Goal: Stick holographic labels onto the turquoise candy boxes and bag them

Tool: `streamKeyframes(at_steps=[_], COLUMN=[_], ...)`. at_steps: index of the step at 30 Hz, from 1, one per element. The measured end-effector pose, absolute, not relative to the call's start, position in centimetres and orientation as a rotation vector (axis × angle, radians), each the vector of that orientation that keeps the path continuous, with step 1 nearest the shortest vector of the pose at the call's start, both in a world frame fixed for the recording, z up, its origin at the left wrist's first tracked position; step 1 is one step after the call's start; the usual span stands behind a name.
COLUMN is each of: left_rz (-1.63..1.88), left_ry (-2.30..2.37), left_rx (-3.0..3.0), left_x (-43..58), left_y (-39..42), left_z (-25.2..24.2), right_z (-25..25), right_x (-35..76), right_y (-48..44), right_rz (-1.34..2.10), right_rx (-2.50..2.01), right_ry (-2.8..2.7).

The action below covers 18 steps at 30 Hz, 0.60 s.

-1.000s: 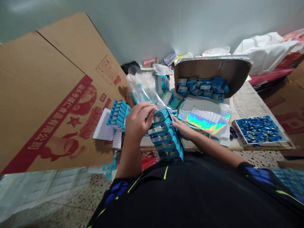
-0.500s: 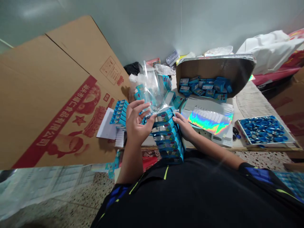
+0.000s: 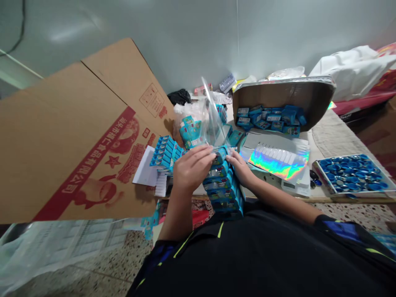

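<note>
In front of my body stands a stack of small blue printed boxes (image 3: pixel 221 184), tilted slightly. From its top end a clear plastic bag (image 3: pixel 213 123) rises, its film loose and shiny. My left hand (image 3: pixel 192 167) is closed at the top left of the stack, fingers together against the film and the top box. On the opposite side, my right hand (image 3: pixel 240 168) grips the upper right edge with bent fingers. How much of the stack the bag covers, I cannot make out.
A big cardboard carton (image 3: pixel 102 144) leans on the left. Behind are an open box (image 3: pixel 280 88) holding blue boxes, and rainbow-shiny sheets (image 3: pixel 275 161). A tray (image 3: pixel 360 193) of blue round pieces lies right. Blue boxes in rows (image 3: pixel 167 152) stand left of my hands.
My left hand has closed from spread fingers and come over the top of the stack. The bag's film has folded narrower. My right hand stays at the same edge; the view has shifted slightly.
</note>
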<state>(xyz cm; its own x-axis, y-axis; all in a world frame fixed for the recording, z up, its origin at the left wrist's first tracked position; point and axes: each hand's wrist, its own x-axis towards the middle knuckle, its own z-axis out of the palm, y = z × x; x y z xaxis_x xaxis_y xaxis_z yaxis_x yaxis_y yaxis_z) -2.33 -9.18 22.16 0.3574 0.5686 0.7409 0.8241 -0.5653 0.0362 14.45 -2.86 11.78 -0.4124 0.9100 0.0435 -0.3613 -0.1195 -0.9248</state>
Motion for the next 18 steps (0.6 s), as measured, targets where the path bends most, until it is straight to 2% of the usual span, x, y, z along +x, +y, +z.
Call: streamKeyframes(at_steps=[4, 11, 18], left_rz=[-1.034, -1.508, -1.681], left_ry=[-1.065, -1.788, -1.772], left_rx=[-2.349, -1.97, -1.855], left_x=[-3.2, -2.8, -3.1], left_y=[-9.8, -10.0, -10.2], left_z=[21.0, 19.6, 18.1], right_z=[11.3, 11.4, 11.4], right_x=[14.2, 14.2, 14.2], right_y=[-2.9, -3.2, -3.3], right_rz=[1.646, 1.627, 1.589], right_rx=[-0.715, -0.667, -0.702], right_ry=[-1.232, -1.168, -1.185])
